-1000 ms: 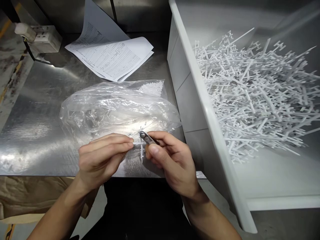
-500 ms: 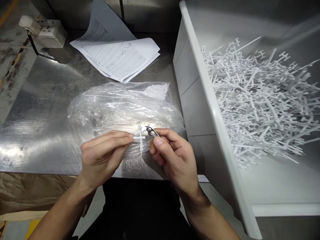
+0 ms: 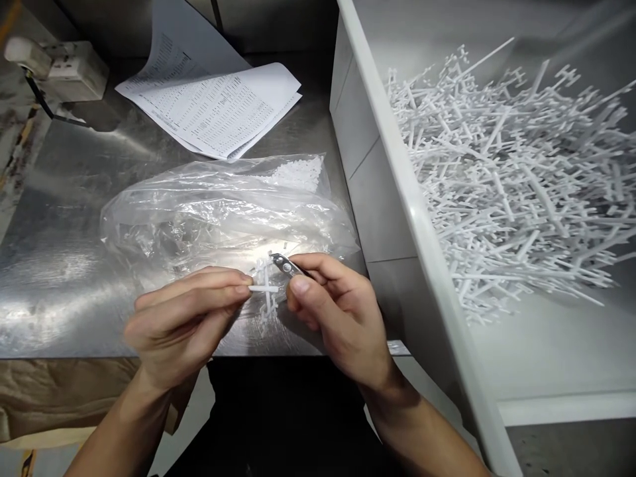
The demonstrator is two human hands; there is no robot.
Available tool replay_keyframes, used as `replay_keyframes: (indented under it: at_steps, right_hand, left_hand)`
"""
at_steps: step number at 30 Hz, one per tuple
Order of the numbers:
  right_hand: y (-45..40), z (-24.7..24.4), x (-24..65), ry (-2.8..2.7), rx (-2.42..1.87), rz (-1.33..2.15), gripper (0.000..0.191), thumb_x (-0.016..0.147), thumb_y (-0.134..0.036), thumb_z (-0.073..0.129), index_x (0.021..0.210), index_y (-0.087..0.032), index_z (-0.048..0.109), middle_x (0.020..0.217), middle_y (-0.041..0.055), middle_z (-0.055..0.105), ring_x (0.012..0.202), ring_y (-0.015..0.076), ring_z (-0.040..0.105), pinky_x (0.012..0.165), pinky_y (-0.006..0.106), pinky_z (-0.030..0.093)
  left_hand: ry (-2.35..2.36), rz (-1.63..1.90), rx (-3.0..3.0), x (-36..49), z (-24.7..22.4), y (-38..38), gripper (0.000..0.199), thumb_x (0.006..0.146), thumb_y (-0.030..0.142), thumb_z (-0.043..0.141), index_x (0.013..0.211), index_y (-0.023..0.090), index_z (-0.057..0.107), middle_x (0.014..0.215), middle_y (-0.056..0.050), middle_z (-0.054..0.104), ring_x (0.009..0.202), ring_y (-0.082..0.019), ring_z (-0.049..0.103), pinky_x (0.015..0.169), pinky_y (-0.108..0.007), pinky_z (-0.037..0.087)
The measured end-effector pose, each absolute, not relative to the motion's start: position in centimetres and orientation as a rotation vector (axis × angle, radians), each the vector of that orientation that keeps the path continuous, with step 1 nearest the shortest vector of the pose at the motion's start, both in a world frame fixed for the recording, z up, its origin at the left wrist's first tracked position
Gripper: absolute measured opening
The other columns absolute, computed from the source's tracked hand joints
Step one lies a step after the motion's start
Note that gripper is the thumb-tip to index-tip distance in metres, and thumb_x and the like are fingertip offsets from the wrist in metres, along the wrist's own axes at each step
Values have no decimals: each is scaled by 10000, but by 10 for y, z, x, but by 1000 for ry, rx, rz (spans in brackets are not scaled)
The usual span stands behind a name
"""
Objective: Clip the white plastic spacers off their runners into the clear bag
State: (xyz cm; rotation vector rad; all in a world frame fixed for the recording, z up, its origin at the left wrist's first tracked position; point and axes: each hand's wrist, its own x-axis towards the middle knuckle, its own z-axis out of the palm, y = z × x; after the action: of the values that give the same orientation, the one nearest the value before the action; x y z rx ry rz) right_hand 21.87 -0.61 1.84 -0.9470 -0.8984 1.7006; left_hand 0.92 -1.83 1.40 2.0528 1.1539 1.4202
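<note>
Between the fingertips and thumb of my left hand [image 3: 191,318] is a white plastic sprue [image 3: 268,289], a cross-shaped piece with small branched ends. My right hand [image 3: 338,311] is closed around a pair of nippers [image 3: 287,265], whose metal jaws lie beside the sprue's upper end. Whether the jaws touch the plastic I cannot tell. The nippers' handles are mostly hidden in my palm. Behind both hands lies a clear plastic bag [image 3: 199,205], with small white parts [image 3: 301,173] gathered at its far right corner.
On the right a large pale bin [image 3: 412,205] holds a heap of white sprues [image 3: 507,179]. Printed sheets [image 3: 223,112] lie at the back of the metal table [image 3: 50,278]. A white block [image 3: 77,69] stands at the back left. Brown paper [image 3: 64,391] shows below the table edge.
The sprue and the nippers' jaws have come closer together near the sprue's upper end. The sprue has turned slightly. The whole view has shifted, so the table items appear further left.
</note>
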Motion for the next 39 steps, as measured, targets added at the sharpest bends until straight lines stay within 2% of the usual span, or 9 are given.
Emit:
replay_keyframes:
  at_steps: [8,12,16,21,26,35,39]
  right_hand:
    - [-6,18,218,-928,-955,1691,196,1077,-397,775,1132,-211,752,722,-45,664,544,91,439,525,270,371]
    - [-6,15,213,-905,-968,1688,217,1104,-407,737,1073,-192,736,722,-51,629,548,81,439,503,257,342]
    - [-6,14,211,-864,-983,1680,202,1096,-374,752,1035,-182,731,716,-54,616,551,69,451,497,233,341]
    - [-6,18,215,-743,-1015,1719,214,1038,-407,812,1046,-202,750,705,-45,641,519,78,458,472,226,350]
    - [-10,20,219,-854,-961,1754,157,1035,-368,810,1051,-212,790,666,-45,616,530,92,420,482,249,338]
    - [-13,18,219,-977,-962,1768,222,1045,-428,814,1097,-218,764,659,-64,545,550,99,410,508,262,328]
    - [-13,18,218,-982,-955,1759,203,1055,-414,806,1103,-221,764,668,-60,564,552,97,418,509,260,332]
  left_hand:
    - [1152,1363,2037,10,15,-19,362,942,-81,758,1116,225,842,1026,4,853,935,-169,845,831,-287,728]
    - [1186,1334,1999,8,13,-19,353,945,-66,781,1118,234,847,1076,10,859,971,-147,842,860,-251,719]
    - [1247,1320,1963,8,11,-19,371,949,-44,799,1138,270,857,1099,24,865,970,-150,843,845,-268,724]
    - [1382,1451,1874,10,9,-19,357,934,10,860,1118,316,873,1058,47,872,949,-164,854,831,-299,742]
    - [1435,1561,1776,12,9,-19,340,943,35,865,1120,326,875,1049,49,871,951,-165,854,854,-324,754]
    - [1501,1591,1771,15,10,-20,306,954,52,868,1090,326,868,1060,61,867,956,-150,844,869,-331,745]
    - [1494,1590,1787,16,11,-20,318,962,51,860,1105,334,865,1066,65,866,967,-153,843,872,-345,742]
